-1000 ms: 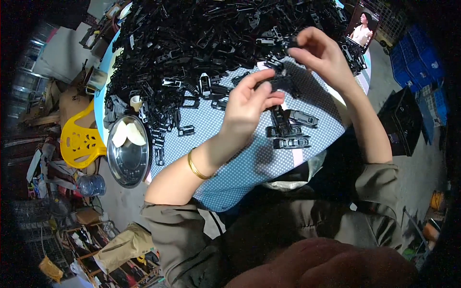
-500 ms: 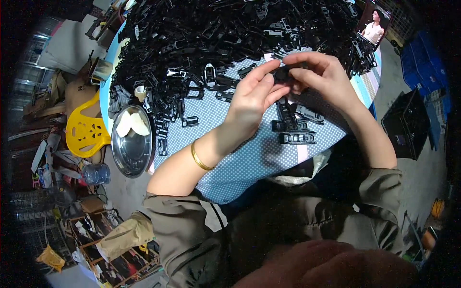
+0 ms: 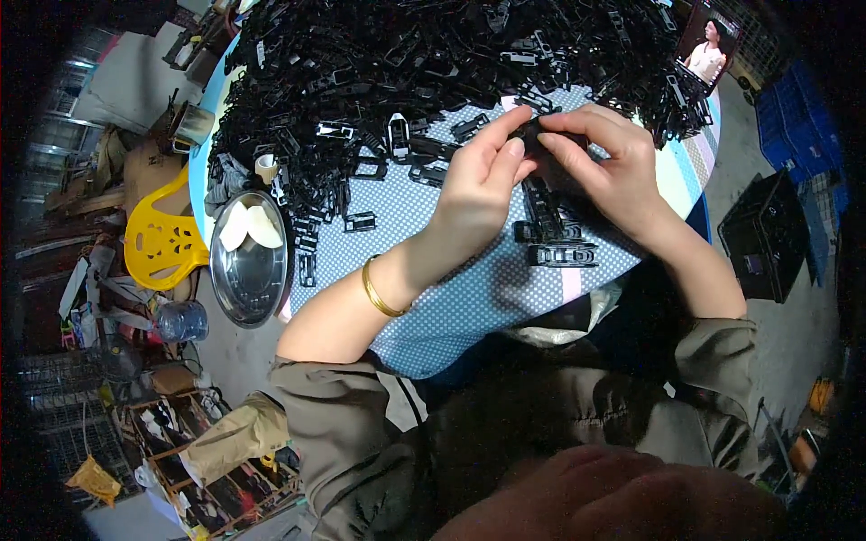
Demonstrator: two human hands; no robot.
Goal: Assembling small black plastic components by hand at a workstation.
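Note:
Between the fingertips of both hands is a small black plastic part (image 3: 532,133), mostly hidden by the fingers. My left hand (image 3: 483,176) pinches it from the left, thumb and forefinger close together. From the right, my right hand (image 3: 613,162) grips it with thumb and forefinger. Just below the hands, several black plastic parts (image 3: 561,255) lie in a small group on the dotted blue cloth (image 3: 424,316). Beyond the hands spreads a large heap of similar black parts (image 3: 361,81).
An oval metal tray (image 3: 248,293) with white pieces (image 3: 263,227) sits at the table's left edge, by a tape roll (image 3: 266,167). A yellow chair (image 3: 161,239) stands left. A lit screen (image 3: 708,50) is at far right; blue crates (image 3: 798,117) and a black box (image 3: 765,234) stand beyond.
The fingers of both hands have drawn closer around the small black part. My right hand's fingers are more bent, and the view has shifted slightly.

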